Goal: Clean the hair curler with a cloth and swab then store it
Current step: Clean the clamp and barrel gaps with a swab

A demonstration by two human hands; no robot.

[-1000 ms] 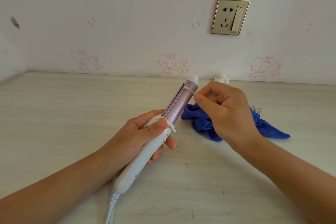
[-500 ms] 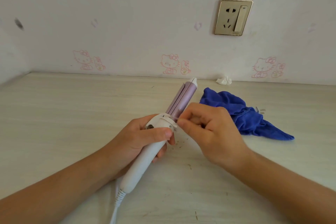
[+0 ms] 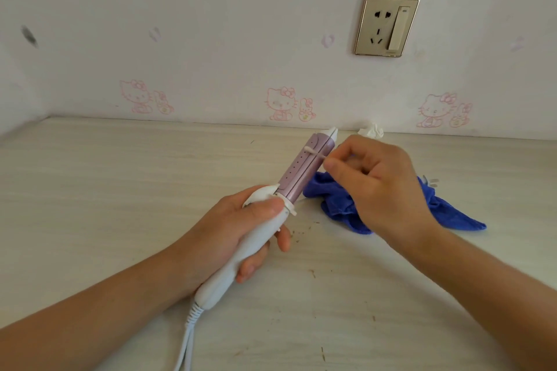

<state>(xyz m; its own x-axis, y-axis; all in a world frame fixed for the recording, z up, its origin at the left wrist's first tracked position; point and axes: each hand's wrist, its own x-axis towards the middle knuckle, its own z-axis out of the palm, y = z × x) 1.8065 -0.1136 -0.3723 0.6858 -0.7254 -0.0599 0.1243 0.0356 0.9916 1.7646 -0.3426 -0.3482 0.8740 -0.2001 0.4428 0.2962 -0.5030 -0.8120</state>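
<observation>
white handle: why does the left hand (image 3: pixel 241 229) wrap it?

steadies the hair curler (image 3: pixel 301 178), tilted off the table (image 3: pixel 120 220), while the right hand (image 3: pixel 376 187) pinches the swab (image 3: pixel 315 153) across its far barrel. blue cloth (image 3: pixel 452 217) waits beyond.

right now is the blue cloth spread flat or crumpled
Crumpled: the blue cloth lies in a rumpled heap behind the right hand.

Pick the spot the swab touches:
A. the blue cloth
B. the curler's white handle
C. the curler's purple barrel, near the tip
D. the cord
C: the swab, pinched by the right hand, lies across the curler on its purple barrel, just below the white tip.
</observation>
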